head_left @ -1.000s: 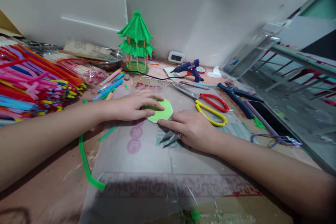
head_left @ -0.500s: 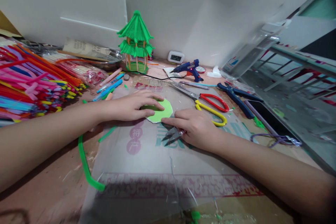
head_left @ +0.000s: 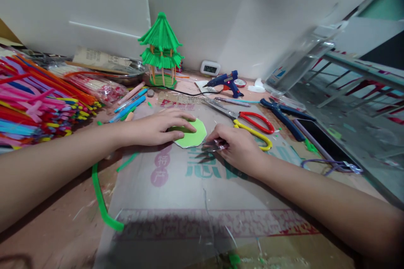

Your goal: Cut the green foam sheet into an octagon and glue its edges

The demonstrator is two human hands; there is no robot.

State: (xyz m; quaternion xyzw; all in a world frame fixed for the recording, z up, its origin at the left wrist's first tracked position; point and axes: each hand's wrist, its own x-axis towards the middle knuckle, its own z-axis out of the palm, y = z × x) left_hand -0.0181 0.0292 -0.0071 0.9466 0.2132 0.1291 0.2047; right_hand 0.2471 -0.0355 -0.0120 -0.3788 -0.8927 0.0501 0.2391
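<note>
A light green many-sided card piece [head_left: 192,135] lies flat on the printed cardboard sheet [head_left: 176,193]. My left hand [head_left: 162,126] rests over its left side, fingers spread and lying on it. Just to the right of the piece, my right hand [head_left: 238,145] is closed around what looks like small scissors [head_left: 217,146]. Their metal blades point left, close to the piece's right edge; the handles are hidden in my palm. Large scissors [head_left: 233,114] with one red and one yellow handle lie behind my right hand.
A green-roofed pagoda model [head_left: 161,50] stands at the back, near a blue glue gun [head_left: 225,82] and a small digital clock [head_left: 210,68]. Bundled pipe cleaners [head_left: 41,101] fill the left. Blue-handled pliers [head_left: 284,117] and a phone [head_left: 325,141] lie right. A green strip [head_left: 101,199] lies at left.
My right hand has drawn its index finger back from the green piece's edge, and the fingers are now curled around the small scissors. My left hand stays on the piece.
</note>
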